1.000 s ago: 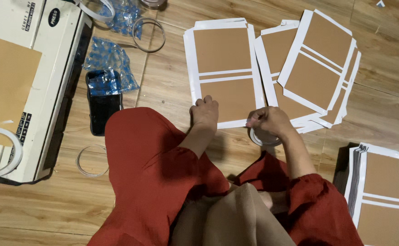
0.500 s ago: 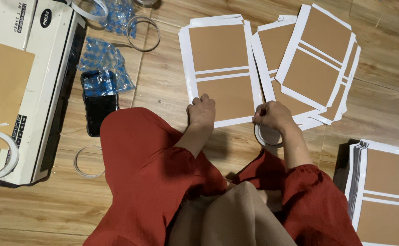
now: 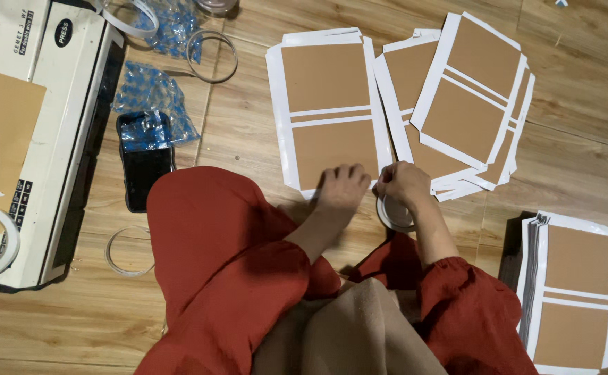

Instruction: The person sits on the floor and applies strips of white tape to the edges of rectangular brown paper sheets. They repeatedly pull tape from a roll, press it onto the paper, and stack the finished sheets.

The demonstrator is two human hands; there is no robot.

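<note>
sheet stack (image 3: 328, 104) behind hands (image 3: 373, 186); laminator (image 3: 33, 139) far left

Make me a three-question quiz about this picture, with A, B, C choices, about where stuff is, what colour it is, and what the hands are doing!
1. Where is the black phone?
A. On the floor beside the white machine
B. On the brown-and-white sheets
C. In a hand

2. What colour are the person's sleeves?
A. Blue
B. Red
C. Green

3. What is the right hand doing?
A. Resting flat on the machine
B. Raised in the air
C. Resting on a roll of tape by the sheet

Answers: 1 A, it lies between the machine and the red sleeve. 2 B, both sleeves are red. 3 C, the roll shows under that hand, while the left hand presses the near sheet.
</note>
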